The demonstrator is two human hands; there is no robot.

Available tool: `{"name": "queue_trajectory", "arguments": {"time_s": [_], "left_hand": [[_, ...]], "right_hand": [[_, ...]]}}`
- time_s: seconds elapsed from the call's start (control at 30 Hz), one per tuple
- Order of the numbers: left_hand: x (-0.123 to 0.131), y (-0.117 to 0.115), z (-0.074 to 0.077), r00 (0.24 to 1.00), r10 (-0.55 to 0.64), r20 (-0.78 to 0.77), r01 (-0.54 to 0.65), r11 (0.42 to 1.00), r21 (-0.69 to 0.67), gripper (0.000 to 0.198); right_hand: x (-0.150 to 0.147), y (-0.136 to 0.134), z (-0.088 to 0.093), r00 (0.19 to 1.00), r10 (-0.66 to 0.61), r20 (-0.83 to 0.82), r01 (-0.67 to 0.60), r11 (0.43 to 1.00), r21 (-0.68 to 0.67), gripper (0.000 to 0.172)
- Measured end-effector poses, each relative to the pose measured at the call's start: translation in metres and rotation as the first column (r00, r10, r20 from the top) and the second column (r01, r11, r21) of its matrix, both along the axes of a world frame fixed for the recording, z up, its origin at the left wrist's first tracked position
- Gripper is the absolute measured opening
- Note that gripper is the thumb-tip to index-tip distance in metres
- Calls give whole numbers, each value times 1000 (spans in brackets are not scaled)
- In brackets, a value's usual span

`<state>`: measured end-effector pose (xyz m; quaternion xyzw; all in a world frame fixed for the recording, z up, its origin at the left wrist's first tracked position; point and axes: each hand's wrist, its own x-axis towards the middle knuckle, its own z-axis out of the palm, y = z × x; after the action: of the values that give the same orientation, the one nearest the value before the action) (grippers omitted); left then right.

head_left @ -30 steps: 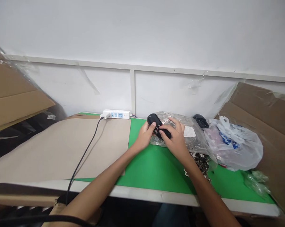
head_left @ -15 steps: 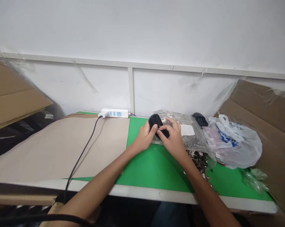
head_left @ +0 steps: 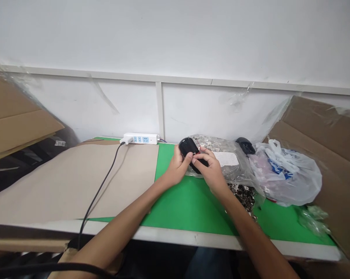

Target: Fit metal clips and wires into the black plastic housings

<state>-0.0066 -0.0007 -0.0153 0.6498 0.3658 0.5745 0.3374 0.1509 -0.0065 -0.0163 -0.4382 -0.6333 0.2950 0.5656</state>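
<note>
Two bare hands with one black computer mouse [head_left: 187, 146] between them, over a clear plastic bag [head_left: 221, 144] on a green mat [head_left: 189, 207].

Left hand [head_left: 177, 167]: fingers curled closely around the mouse from below, thumb across its shell. Right hand [head_left: 211, 169]: thumb and fingertips drawn narrow, pinched on the mouse's middle.

Handling, as judged: light, stiff, smooth-shelled, possibly a little slippery; surest held along both long sides, with small parts likely more fragile.

Nearby: one second black mouse [head_left: 245, 146], beyond the clear bag; one white label [head_left: 226, 159] on that bag; one white plastic bag [head_left: 285, 176] with blue print; one white power strip [head_left: 138, 138] with black cable [head_left: 101, 190]; one kraft paper sheet [head_left: 76, 182].

Hidden or unclear: fingers cover the mouse's middle; a small red mark there is too small to identify. The clear bag's contents are hard to make out.
</note>
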Motion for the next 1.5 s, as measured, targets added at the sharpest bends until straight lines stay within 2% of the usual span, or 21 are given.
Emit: {"name": "queue_trajectory", "arguments": {"time_s": [0.27,0.53,0.67,0.87,1.03,1.1,1.2,1.27,1.3,1.33,1.4,1.5], "left_hand": [[-4,1,0,997,-71,-23,71,997,-3,53],[-10,1,3,985,-79,-154,80,997,0,57],[-14,5,1,962,-49,-268,73,994,78,57],[-20,11,-1,936,-11,-353,96,970,224,53],[-25,8,11,911,-46,-411,171,947,273,51],[-25,5,18,900,-72,-430,228,919,321,47],[-22,1,22,911,-107,-398,317,800,510,38],[-17,0,19,940,-131,-316,311,710,631,45],[-14,-1,17,954,-150,-258,288,690,664,54],[-11,-2,15,967,-167,-194,256,692,675,64],[-7,-5,12,979,-184,-89,197,734,649,82],[-7,-10,14,986,-153,-68,164,791,590,91]], "right_hand": [[2,-6,14,977,159,-141,-173,981,-93,33],[-1,-14,21,944,189,-272,-243,953,-180,31],[-2,-16,22,923,201,-327,-273,943,-189,30],[-1,-15,18,891,229,-391,-318,931,-179,27],[0,-10,10,909,210,-359,-282,946,-160,30],[0,-9,9,918,230,-323,-289,946,-147,31],[-1,-9,7,912,295,-285,-332,939,-90,37],[-4,-10,5,904,338,-261,-356,934,-26,42],[-5,-11,3,898,362,-250,-373,928,7,44],[-7,-12,2,889,388,-243,-391,919,37,46],[-11,-14,-2,863,436,-255,-434,898,64,50],[-13,-15,-8,828,473,-300,-488,872,29,61]]}}
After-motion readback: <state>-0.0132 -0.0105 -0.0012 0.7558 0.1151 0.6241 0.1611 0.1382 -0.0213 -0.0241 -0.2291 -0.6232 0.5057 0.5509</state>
